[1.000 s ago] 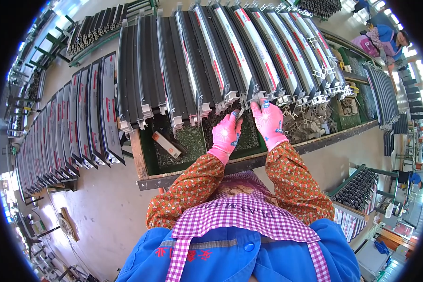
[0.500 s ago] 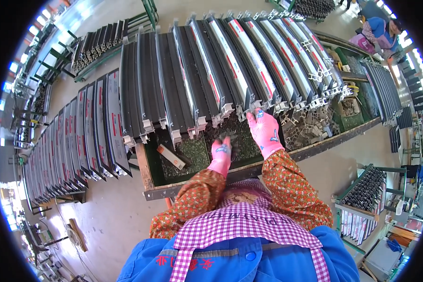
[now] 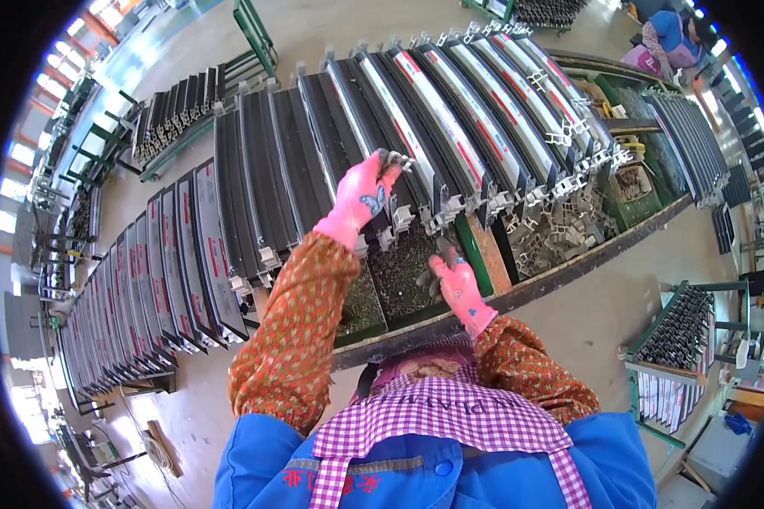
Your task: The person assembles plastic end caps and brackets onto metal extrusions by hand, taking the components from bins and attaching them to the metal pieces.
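left hand (image 3: 363, 197) raised, right hand (image 3: 455, 283) low

My left hand (image 3: 363, 197) and right hand (image 3: 457, 284): each in a pink glove, the left one with a dark butterfly-like mark on its back. My sleeves (image 3: 290, 335): orange-brown, small floral print. My apron (image 3: 437, 424): purple-and-white check over a blue jacket (image 3: 607, 462) with a blue button
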